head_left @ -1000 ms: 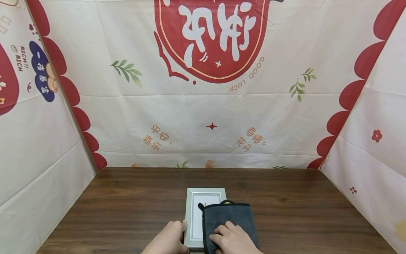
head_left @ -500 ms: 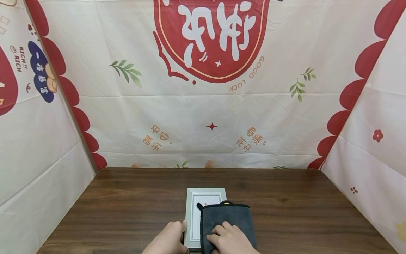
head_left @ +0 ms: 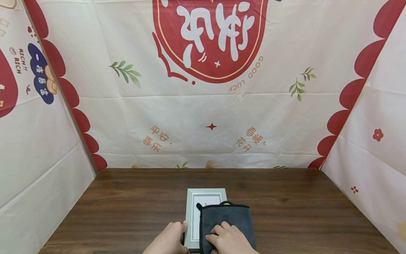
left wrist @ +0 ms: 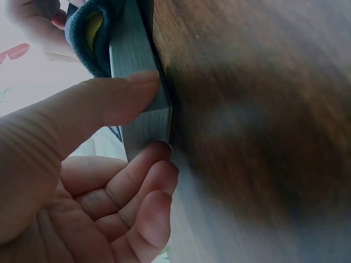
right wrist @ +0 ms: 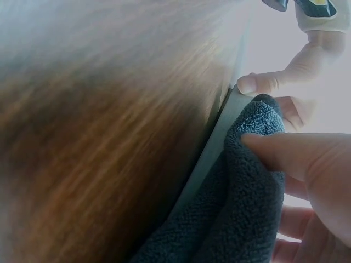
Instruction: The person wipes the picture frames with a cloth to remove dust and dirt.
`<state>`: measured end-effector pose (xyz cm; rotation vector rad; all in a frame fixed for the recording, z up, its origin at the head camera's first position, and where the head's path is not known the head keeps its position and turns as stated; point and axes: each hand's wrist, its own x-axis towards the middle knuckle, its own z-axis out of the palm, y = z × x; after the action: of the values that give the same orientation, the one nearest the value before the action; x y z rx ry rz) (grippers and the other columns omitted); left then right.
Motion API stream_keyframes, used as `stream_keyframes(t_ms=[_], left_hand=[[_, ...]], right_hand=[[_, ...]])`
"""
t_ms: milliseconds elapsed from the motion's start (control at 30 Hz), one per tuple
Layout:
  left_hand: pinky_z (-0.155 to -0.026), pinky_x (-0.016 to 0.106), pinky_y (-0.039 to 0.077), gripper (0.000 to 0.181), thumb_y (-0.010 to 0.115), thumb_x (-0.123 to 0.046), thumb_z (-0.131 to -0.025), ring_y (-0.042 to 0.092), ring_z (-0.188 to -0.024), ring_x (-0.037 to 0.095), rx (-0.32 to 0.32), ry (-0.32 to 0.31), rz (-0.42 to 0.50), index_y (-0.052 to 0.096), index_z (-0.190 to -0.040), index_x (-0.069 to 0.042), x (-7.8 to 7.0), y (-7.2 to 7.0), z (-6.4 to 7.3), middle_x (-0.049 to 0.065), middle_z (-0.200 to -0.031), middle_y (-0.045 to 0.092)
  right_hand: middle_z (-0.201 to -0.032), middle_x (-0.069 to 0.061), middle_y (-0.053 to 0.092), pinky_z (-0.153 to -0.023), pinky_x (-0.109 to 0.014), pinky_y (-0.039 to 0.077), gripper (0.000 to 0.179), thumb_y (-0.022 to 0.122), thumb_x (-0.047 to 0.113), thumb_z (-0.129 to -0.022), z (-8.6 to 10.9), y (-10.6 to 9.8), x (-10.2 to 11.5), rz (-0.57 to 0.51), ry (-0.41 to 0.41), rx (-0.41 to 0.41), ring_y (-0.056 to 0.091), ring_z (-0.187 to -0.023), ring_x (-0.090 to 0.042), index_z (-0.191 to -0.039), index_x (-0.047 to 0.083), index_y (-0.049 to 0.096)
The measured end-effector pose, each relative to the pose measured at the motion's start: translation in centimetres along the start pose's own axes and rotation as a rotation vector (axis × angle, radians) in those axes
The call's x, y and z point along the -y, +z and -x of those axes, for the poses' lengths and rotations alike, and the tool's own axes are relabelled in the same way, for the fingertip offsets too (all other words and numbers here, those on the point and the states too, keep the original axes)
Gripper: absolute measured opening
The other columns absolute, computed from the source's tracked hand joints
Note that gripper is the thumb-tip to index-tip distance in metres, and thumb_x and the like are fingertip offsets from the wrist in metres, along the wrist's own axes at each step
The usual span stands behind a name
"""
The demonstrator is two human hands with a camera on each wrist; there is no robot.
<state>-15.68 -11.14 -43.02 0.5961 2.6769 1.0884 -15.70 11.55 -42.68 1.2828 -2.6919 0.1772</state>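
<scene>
A pale grey picture frame (head_left: 189,215) lies flat on the wooden table. My left hand (head_left: 168,240) grips its near left corner; in the left wrist view the thumb (left wrist: 118,98) lies along one side and the fingers bend round the adjoining side. Over the frame's right part is a dark grey cloth (head_left: 226,213) with black edging and a small loop at its upper left corner. My right hand (head_left: 229,240) holds this cloth against the frame, fingers spread on top. In the right wrist view its thumb (right wrist: 269,145) presses the cloth's folded edge. The frame's right side is mostly hidden.
Brown wood-grain table (head_left: 127,201) extends around the frame. A printed white fabric backdrop (head_left: 177,109) rises behind the far edge, with similar fabric panels (head_left: 41,155) along the left and right sides.
My right hand and the cloth have slid slightly left across the frame. The left hand and the frame stay in place.
</scene>
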Motion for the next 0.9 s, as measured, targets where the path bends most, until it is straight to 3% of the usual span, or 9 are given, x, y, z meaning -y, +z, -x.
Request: stream_keyframes(t_ms=[167,700,900], left_hand=[[-0.048,0.02,0.041,0.028,0.073,0.005,-0.06,0.045,-0.051,0.0,0.011,-0.018,0.012,0.055,-0.074,-0.011,-0.1,-0.03,0.04,-0.006,-0.06,0.053],[-0.047,0.019,0.04,0.029,0.074,0.004,-0.059,0.044,-0.051,-0.001,-0.015,0.022,-0.019,0.056,-0.075,-0.012,-0.16,0.07,0.09,-0.008,-0.06,0.053],[-0.048,0.02,0.041,0.028,0.073,0.004,-0.059,0.045,-0.051,0.0,-0.001,-0.005,-0.001,0.056,-0.075,-0.012,-0.2,-0.01,0.06,-0.008,-0.06,0.054]], right_hand=[[-0.091,0.009,0.062,-0.059,-0.017,0.036,0.024,0.067,0.032,-0.083,-0.03,-0.07,0.15,0.005,0.002,-0.001,0.048,-0.077,-0.006,-0.105,0.023,0.071],[-0.093,0.009,0.063,-0.061,-0.018,0.039,0.025,0.066,0.033,-0.084,-0.32,-0.16,0.46,0.002,0.01,0.029,0.048,-0.078,-0.006,-0.107,0.023,0.07],[-0.094,0.009,0.063,-0.063,-0.02,0.04,0.026,0.065,0.032,-0.084,-0.52,-0.23,0.67,0.003,0.014,0.04,0.049,-0.08,-0.006,-0.108,0.024,0.07]])
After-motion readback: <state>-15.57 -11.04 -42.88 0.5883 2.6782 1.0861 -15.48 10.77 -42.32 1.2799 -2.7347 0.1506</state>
